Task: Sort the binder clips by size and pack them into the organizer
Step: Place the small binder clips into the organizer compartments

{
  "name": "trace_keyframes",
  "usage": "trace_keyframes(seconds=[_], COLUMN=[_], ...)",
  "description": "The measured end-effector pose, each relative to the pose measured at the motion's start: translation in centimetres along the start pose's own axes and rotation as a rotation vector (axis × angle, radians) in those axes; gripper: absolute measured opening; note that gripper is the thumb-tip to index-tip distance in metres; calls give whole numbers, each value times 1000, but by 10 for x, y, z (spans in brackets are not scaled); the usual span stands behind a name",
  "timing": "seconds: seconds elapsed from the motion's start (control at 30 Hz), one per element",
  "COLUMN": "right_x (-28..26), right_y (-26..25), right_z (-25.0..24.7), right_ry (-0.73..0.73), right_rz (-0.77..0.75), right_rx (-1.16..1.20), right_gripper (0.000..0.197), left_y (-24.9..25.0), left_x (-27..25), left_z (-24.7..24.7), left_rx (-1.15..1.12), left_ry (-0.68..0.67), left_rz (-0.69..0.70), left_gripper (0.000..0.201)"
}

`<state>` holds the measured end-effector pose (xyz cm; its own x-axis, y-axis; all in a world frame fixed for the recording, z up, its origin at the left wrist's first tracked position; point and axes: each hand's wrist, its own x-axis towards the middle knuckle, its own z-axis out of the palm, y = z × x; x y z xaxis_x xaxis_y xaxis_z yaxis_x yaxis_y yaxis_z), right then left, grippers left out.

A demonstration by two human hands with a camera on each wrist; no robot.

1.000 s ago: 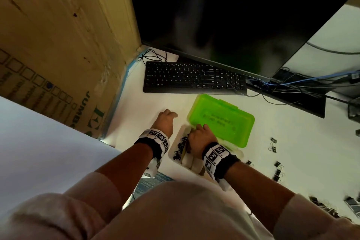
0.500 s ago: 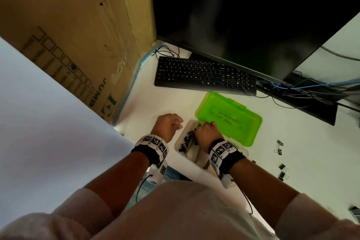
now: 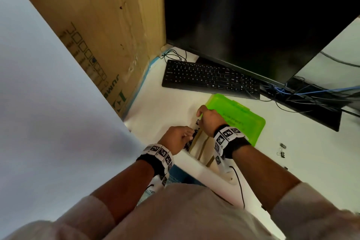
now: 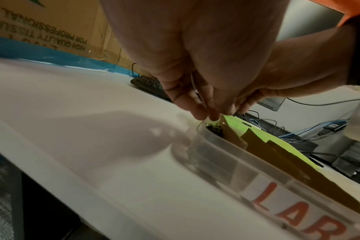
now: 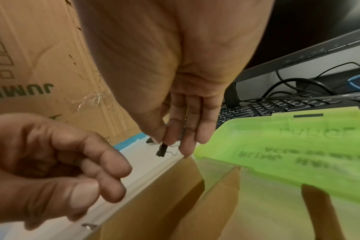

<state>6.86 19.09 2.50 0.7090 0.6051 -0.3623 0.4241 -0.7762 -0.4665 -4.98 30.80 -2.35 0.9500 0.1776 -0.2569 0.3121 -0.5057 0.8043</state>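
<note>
The clear organizer (image 3: 196, 159) with brown cardboard dividers stands near the desk's front edge, its green lid (image 3: 239, 117) folded open behind. Its left compartment holds several small black clips (image 3: 188, 145), also seen as clips (image 4: 213, 128). My right hand (image 5: 170, 142) hovers over the far left corner and pinches one small black binder clip (image 5: 162, 150) between thumb and forefinger. My left hand (image 3: 189, 136) is just left of it over the same compartment. The left hand (image 5: 105, 175) has its fingers curled round something dark, and a thin wire shows between the fingers (image 4: 195, 104).
A black keyboard (image 3: 210, 79) and a dark monitor (image 3: 253, 25) lie behind the lid. A tall cardboard box (image 3: 101, 25) walls the left side. Tangled cables (image 3: 311, 95) run at the right. A few loose clips (image 3: 282, 151) lie on the white desk to the right.
My left hand has moved from the desk beside the organizer to over its left compartment. My right hand has shifted toward the far corner. The head view has swung left.
</note>
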Motion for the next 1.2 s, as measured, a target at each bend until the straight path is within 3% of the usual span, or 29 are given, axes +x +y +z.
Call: trace_keyframes(seconds=[0.17, 0.37, 0.63, 0.77, 0.83, 0.97, 1.03, 1.2], right_x=[-6, -33, -116, -158, -173, -188, -188, -174], right_y=[-3, 34, 191, 245, 259, 268, 271, 268], right_z=[6, -11, -41, -47, -42, -26, -20, -21], right_ry=[-13, 117, 181, 190, 119, -66, -125, -160], right_rz=[-8, 45, 401, 516, 507, 427, 353, 208], right_rx=[-170, -15, 58, 130, 146, 141, 120, 187], right_gripper=[22, 20, 28, 28, 29, 72, 82, 58], left_y=[7, 47, 129, 155, 157, 151, 150, 146], left_x=[-2, 20, 41, 40, 39, 42, 44, 52], left_z=[-3, 10, 102, 151, 176, 208, 215, 222], left_rx=[143, 182, 186, 229, 296, 537, 647, 740], left_ry=[66, 106, -207, -407, -523, -631, -628, -557], left_rz=[91, 221, 362, 395, 406, 375, 354, 293], left_gripper=[33, 40, 31, 29, 33, 50, 52, 49])
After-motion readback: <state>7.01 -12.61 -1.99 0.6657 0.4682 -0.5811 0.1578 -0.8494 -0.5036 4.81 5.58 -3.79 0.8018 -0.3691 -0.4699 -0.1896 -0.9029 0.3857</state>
